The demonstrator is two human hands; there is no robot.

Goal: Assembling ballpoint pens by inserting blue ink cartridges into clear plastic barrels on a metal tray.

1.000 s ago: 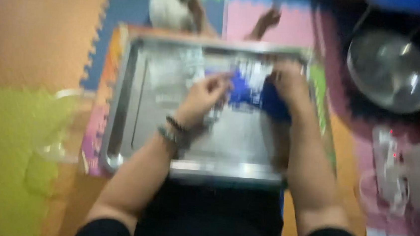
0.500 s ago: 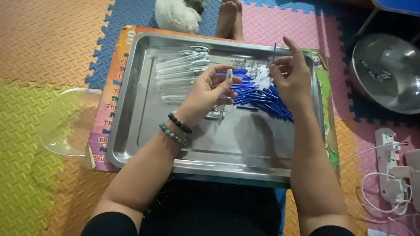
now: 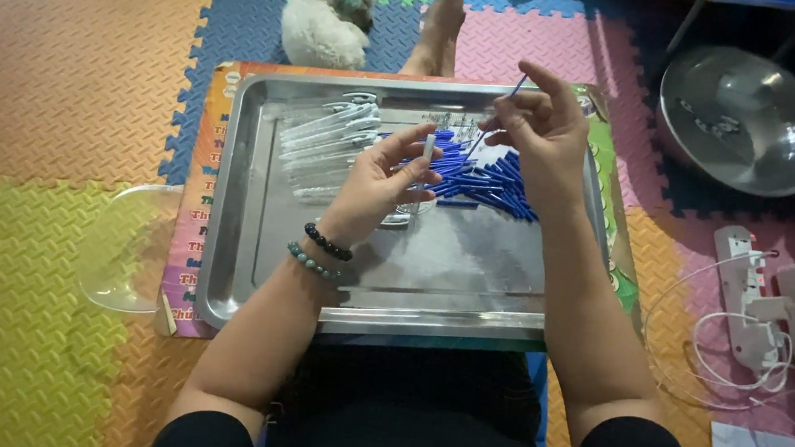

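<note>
So, left hand (image 3: 384,177) pinching a clear pen tube (image 3: 428,152) upright, right hand (image 3: 539,131) pinching a thin refill (image 3: 493,117) just beside it, mid-frame. Underneath, blue caps (image 3: 488,181) piled on the steel tray (image 3: 254,241). Steel bowl (image 3: 744,118) upper right.

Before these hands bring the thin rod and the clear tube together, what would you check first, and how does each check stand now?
1. Left hand grips the clear tube: ok.
2. Right hand pinches the thin rod: ok.
3. Rod tip lined up with the tube's opening: cannot tell.
4. Blue caps within reach in the metal tray: ok.
5. Spare clear tubes piled in the tray: ok.
6. Tray lying flat: ok.
</note>
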